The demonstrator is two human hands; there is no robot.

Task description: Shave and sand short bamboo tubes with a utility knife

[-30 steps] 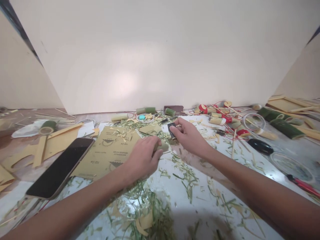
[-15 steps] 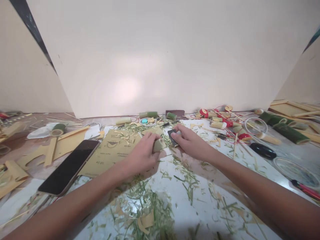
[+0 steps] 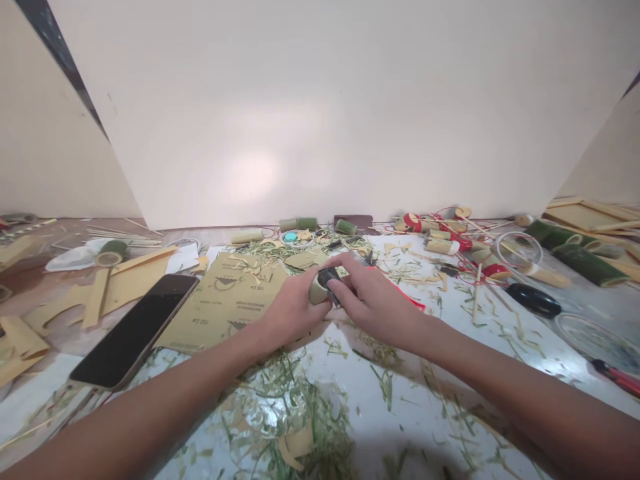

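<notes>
My left hand (image 3: 295, 307) is wrapped around a short pale bamboo piece (image 3: 317, 291), whose open end faces me. Between the thumb and fingers of my right hand (image 3: 367, 300) is a small dark piece of sandpaper (image 3: 329, 277), touching the bamboo's end. Part of the bamboo is hidden by my fingers. A tan sheet of abrasive paper (image 3: 220, 313) lies just left of my left hand. Green shavings (image 3: 320, 427) are scattered below both hands.
A black phone (image 3: 135, 330) lies at the left. Green bamboo tubes (image 3: 590, 265), a clear ring (image 3: 517, 250) and a black oval object (image 3: 533, 301) are at the right. More bamboo pieces (image 3: 247, 236) line the base of the pale wall (image 3: 340, 120).
My right hand has moved left, bringing the dark piece against the bamboo. The bamboo's open end has turned toward me. A bright red line now shows beside my right hand.
</notes>
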